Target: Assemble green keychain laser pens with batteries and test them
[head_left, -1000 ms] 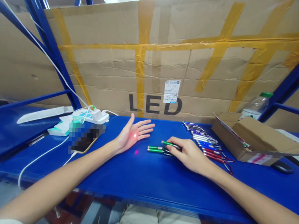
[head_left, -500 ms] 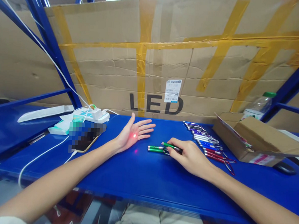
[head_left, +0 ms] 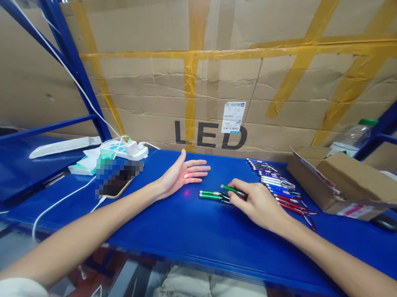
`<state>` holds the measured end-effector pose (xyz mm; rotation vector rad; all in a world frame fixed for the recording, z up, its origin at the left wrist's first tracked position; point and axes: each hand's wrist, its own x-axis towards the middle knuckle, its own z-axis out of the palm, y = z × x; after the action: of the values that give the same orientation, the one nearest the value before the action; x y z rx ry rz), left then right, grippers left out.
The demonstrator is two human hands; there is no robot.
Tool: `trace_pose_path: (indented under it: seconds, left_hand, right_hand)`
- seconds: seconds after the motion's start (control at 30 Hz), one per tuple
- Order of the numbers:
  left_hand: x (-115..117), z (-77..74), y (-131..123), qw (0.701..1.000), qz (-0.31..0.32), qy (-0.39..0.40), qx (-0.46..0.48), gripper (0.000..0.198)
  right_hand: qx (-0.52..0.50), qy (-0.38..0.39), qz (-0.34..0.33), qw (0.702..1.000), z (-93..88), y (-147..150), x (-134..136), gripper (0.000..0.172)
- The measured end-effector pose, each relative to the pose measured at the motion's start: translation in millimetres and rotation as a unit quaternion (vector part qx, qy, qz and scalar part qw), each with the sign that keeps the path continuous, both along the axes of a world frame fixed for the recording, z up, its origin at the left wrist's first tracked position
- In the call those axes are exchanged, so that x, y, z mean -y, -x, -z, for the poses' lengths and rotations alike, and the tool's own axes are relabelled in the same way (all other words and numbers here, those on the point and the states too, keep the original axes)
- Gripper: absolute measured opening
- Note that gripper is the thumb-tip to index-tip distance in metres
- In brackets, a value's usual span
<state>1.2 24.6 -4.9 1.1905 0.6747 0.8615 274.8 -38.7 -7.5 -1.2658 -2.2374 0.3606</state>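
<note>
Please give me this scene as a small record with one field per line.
Left hand: open, palm side showing, with a red light spot
Right hand: gripping a slim green pen
Between the hands: other green pens, lying on the blue table
Right side: row of colored pens, open cardboard box
Left side: phone, power strip
Behind: cardboard marked LED

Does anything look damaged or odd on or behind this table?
I see no spill. The cardboard behind is creased and patched with yellow tape, so it looks worn; its label partly covers the D. A red spot glows on the left hand, perhaps from the green pen in the right hand.
</note>
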Motion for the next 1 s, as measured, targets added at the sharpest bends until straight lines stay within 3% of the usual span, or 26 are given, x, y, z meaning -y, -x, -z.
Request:
trace_pose_path:
  seconds: [0.17, 0.5, 1.0]
  left_hand:
    - [-3.0, -0.3, 1.6, 1.000, -0.009, 0.013, 0.021, 0.084]
    - [1.0, -5.4, 3.0, 0.998, 0.016, 0.043, 0.047, 0.085]
    - [0.9, -4.6, 4.4, 0.997, 0.048, 0.046, 0.049, 0.089]
  right_hand:
    - [0.002, 0.020, -0.041, 0.999, -1.8, 2.8, 5.1, 0.025]
    - [0.017, 0.002, 0.006, 1.000, -4.2, 2.2, 4.6, 0.023]
    - [-0.002, 0.006, -0.031, 0.999, -1.6, 3.0, 5.4, 0.025]
